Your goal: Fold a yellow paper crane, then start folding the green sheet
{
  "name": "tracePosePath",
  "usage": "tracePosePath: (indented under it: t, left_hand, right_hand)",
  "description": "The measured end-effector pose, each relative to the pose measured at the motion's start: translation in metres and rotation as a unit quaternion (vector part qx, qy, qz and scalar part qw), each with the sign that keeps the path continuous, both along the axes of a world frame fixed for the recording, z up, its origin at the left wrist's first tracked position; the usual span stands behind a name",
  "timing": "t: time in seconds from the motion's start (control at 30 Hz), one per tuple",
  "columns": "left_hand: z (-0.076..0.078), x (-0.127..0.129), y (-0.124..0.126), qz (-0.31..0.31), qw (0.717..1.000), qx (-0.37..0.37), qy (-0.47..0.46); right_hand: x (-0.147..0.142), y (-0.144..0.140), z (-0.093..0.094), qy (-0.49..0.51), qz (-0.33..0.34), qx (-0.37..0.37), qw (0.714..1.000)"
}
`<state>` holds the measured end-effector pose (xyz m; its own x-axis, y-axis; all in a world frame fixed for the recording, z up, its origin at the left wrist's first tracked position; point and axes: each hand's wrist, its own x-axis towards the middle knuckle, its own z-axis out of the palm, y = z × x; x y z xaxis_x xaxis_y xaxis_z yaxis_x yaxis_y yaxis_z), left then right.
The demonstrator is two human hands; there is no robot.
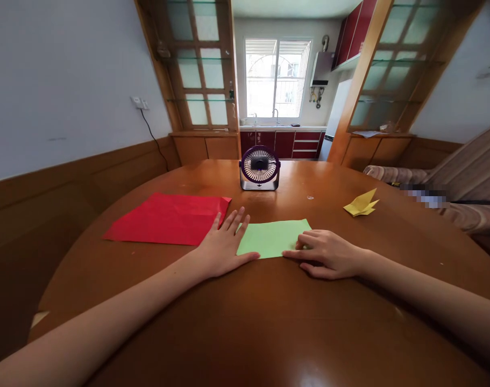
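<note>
Paper: pale green sheet (pixel 272 236), apparently folded, flat on the round wooden table (pixel 269 322), near centre.
Left hand (pixel 222 247): fingers spread, pressing its left edge.
Right hand (pixel 329 253): fingers curled together, pressing its right corner.

A round wooden table (pixel 269 333) fills the foreground. Behind it, wood-framed glass shelves (pixel 200 64) flank an opening to a kitchen with red cabinets (pixel 283 144) under a bright window (pixel 277 78). A striped sofa (pixel 462 177) stands to the table's right.
</note>
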<state>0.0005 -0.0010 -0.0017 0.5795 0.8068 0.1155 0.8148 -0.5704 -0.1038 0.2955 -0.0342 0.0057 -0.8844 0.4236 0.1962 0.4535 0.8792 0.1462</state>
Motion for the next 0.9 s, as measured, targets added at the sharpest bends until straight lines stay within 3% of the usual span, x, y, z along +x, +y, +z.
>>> tracePosePath:
  t: [0.23,0.37,0.5,0.6,0.67,0.9]
  left_hand:
    - [0.001,-0.026,-0.001,0.003,0.999,-0.037,-0.001]
    - [0.005,-0.041,0.0,0.01,0.998,-0.063,-0.02]
    - [0.011,-0.037,-0.006,-0.081,0.992,-0.07,-0.07]
    - [0.012,-0.024,-0.014,-0.192,0.97,-0.106,-0.105]
    - [0.011,-0.017,-0.018,-0.232,0.958,-0.131,-0.107]
    - [0.01,-0.017,-0.023,-0.258,0.954,-0.119,-0.094]
  right_hand:
    - [-0.01,0.002,0.012,-0.057,0.005,0.005,0.998]
    - [-0.015,0.006,0.019,-0.047,0.021,-0.049,0.997]
    - [-0.017,0.007,0.022,-0.023,0.026,-0.107,0.994]
    - [-0.019,0.005,0.023,-0.011,0.029,-0.12,0.992]
    - [-0.021,0.004,0.024,-0.012,0.033,-0.116,0.993]
    - [-0.022,0.003,0.029,-0.032,0.042,-0.083,0.995]
